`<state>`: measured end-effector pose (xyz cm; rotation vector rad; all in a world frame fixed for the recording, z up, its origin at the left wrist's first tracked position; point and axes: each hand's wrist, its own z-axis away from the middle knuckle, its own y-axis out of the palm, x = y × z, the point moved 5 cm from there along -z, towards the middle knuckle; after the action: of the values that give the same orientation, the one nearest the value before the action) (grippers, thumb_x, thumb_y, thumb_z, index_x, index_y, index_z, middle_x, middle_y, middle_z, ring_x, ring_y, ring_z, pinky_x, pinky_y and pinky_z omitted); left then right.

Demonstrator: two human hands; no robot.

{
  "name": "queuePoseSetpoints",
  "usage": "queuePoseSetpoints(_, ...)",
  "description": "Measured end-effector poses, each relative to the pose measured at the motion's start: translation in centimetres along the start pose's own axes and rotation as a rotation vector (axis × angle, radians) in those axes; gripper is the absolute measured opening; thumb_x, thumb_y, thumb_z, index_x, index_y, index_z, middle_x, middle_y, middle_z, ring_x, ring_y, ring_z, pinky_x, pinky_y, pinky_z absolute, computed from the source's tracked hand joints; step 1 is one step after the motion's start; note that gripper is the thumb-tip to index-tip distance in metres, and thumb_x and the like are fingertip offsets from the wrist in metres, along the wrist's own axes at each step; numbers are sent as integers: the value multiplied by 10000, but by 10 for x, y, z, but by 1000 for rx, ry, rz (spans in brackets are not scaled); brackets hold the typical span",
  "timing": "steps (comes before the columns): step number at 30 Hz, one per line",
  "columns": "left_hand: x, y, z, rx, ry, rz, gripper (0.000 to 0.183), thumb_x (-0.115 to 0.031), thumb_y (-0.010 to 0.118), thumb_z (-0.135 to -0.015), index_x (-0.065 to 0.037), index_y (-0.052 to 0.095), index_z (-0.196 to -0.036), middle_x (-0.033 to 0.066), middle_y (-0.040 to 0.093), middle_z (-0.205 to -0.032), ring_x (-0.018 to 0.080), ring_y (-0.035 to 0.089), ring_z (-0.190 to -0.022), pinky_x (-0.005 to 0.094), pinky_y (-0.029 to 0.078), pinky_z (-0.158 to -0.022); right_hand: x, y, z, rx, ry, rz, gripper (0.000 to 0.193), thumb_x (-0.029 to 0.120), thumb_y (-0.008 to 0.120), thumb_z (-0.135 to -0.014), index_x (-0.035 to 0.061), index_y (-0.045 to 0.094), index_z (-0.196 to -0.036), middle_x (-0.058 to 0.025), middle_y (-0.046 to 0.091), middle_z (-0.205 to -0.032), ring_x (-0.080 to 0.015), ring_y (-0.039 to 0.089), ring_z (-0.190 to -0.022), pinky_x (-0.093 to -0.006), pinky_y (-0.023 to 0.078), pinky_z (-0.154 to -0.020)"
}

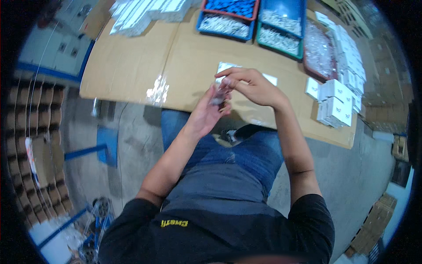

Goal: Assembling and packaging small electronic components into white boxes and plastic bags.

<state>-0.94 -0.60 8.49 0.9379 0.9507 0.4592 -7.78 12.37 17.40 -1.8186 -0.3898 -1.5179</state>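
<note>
Close to the table's near edge, both of my hands meet in front of my body. My left hand (205,115), palm turned up, has its fingers curled round a small clear plastic piece (217,100), perhaps a little bag; its exact kind is too blurred to tell. From above, my right hand (259,90) reaches over with thumb and fingers pinched together at the top of that piece. Just beyond the hands a small white box (225,66) lies on the cardboard-covered table (132,57), partly hidden by my fingers. A white flat piece (270,79) shows behind my right wrist.
Trays of small parts stand along the back: blue parts in a red tray (253,17), whitish parts in a blue tray (200,31) and a green tray (281,52). Clear packets fill a dark red tray (324,78). White boxes (336,110) are stacked right; long white cartons (145,15) lie far left.
</note>
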Motion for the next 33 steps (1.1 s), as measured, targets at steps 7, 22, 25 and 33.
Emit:
queuePoseSetpoints(7,10,-23,6,-82,-123,-8,581,-522,404,-1049,-12,583,-1264,25,626,-963,147,597,-826,311,492,-775,-121,-149,-5,-500,273,521,223,150,662,-922,-9,715,-1069,-123,741,-941,-201,690,-843,-335,533,-769)
queuePoseSetpoints(22,27,-3,4,-46,-279,-55,571,-474,423,-1056,21,563,-1305,29,627,-976,142,591,-854,303,488,-819,-221,-347,-4,-1188,893,715,362,413,728,-825,70,762,-937,-173,743,-1032,-356,707,-996,-465,551,-861)
queuePoseSetpoints(25,24,-7,1,-71,-269,-58,572,-478,429,-1052,20,567,-1299,30,627,-976,142,591,-853,305,490,-821,-223,-348,-3,-1190,922,605,397,405,731,-810,87,760,-1045,-186,729,-1102,-383,686,-1063,-464,540,-912)
queuePoseSetpoints(33,21,-3,-11,-55,-252,-45,546,-443,400,-1073,16,556,-1325,21,620,-993,127,582,-852,282,495,-804,-224,-348,-4,-1174,874,636,345,369,700,-816,123,741,-1054,-162,734,-1080,-368,694,-1029,-472,537,-899)
